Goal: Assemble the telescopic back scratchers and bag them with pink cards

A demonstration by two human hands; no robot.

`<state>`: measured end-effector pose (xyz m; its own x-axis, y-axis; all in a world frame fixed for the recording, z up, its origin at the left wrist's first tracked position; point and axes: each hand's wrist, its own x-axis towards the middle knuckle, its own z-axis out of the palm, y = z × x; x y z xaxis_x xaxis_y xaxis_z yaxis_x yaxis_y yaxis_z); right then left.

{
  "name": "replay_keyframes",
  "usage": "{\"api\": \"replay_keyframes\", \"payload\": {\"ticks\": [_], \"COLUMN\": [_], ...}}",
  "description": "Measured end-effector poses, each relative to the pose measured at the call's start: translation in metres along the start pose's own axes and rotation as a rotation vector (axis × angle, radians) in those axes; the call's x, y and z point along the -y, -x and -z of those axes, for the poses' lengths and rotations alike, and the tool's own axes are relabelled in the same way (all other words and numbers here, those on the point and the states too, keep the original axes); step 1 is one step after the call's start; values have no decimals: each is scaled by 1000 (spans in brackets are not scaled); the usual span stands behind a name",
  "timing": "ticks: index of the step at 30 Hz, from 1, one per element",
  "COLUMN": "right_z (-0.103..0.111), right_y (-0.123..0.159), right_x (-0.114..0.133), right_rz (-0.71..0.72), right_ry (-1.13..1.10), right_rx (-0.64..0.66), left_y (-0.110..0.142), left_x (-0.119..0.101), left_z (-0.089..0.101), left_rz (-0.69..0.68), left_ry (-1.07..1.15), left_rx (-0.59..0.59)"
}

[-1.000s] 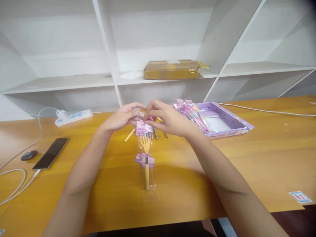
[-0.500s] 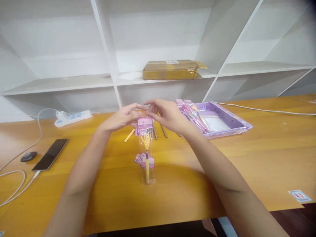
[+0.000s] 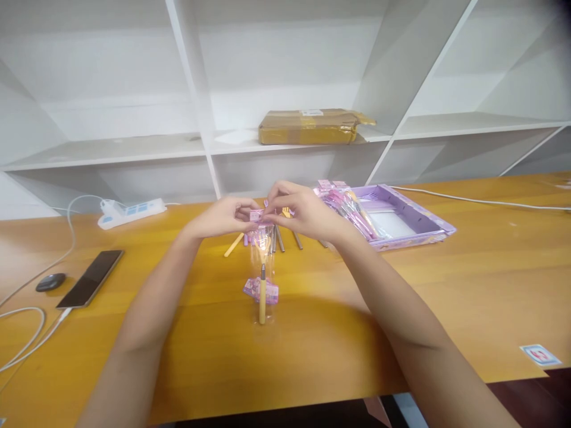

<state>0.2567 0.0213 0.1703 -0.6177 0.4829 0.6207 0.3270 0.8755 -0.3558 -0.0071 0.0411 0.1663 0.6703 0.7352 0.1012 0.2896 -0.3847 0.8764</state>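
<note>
My left hand [image 3: 222, 217] and my right hand [image 3: 300, 212] meet above the middle of the wooden table [image 3: 468, 285]. Both pinch the pink card top [image 3: 256, 216] of a clear plastic sleeve [image 3: 262, 261] that hangs down between them. Inside the sleeve stands a small back scratcher with a yellow handle [image 3: 262, 301]. A loose pink card [image 3: 261, 289] lies on the table behind the sleeve's lower end. Several more scratchers [image 3: 285, 236] lie unpacked just behind my hands.
A purple tray [image 3: 414, 223] with several packed sleeves [image 3: 348, 205] sits to the right. At the left lie a phone [image 3: 91, 276] on a white cable, a dark round puck [image 3: 52, 281] and a power strip [image 3: 131, 211]. A cardboard parcel [image 3: 312, 125] rests on the white shelf behind.
The sleeve has been lifted and stood more upright, and my fingers have closed tighter on its pink top. The yellow claw is no longer visible below the card.
</note>
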Motion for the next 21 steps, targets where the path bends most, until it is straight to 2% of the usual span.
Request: {"api": "replay_keyframes", "payload": {"ticks": [6, 9, 12, 15, 21], "right_z": [-1, -5, -10, -14, -16], "right_y": [-1, -2, -3, -4, -4], "right_x": [-4, -6, -6, -4, -4], "right_rz": [11, 0, -120, -251, -304], "right_ry": [-33, -38, -81, -150, -227], "right_rx": [1, -15, -23, 44, 126], "left_y": [1, 1, 2, 3, 2], "left_x": [-6, -12, -15, -15, -8], "left_z": [-2, -3, -3, -2, 1], "left_rz": [20, -6, -14, 0, 30], "left_ry": [17, 17, -51, -113, -135], "left_rx": [26, 1, -54, -60, -26]}}
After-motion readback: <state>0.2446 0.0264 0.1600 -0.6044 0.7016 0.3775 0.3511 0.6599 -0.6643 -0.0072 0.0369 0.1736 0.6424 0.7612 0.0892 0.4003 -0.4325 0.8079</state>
